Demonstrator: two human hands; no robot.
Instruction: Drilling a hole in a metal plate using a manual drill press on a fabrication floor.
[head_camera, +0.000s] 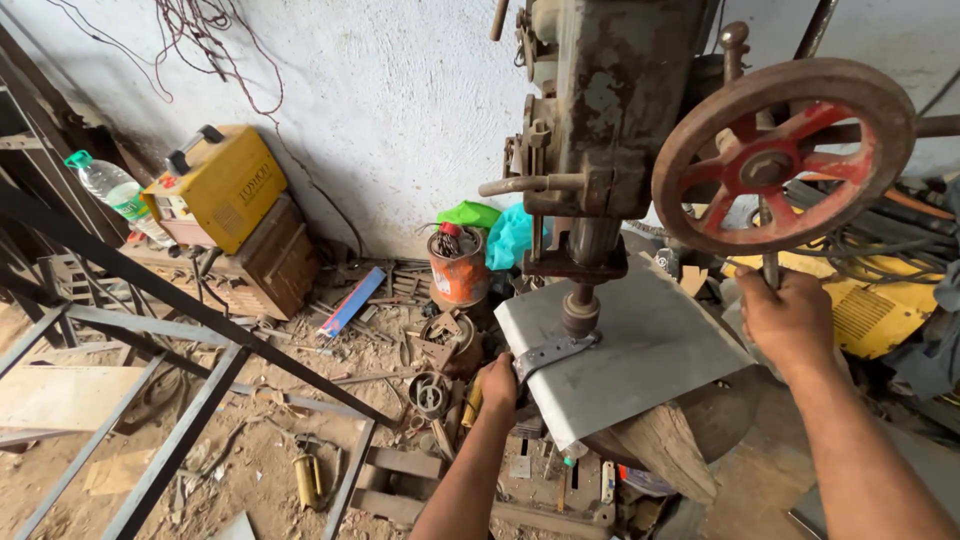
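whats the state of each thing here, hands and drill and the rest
left hand: shut on metal strap
right hand: shut on handle
metal strap: flat on plate, under the drill chuck
drill chuck: down at the strap
grey plate: resting on a wood block
water bottle: capped, leaning

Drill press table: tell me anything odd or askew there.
The grey table plate sits tilted on a rough wooden wedge. The left hand holds a perforated metal strip under the rusty spindle.

Left hand: bare; no glove, ring or watch
Right hand: bare; no glove
Forearms: uncovered; no sleeves in view
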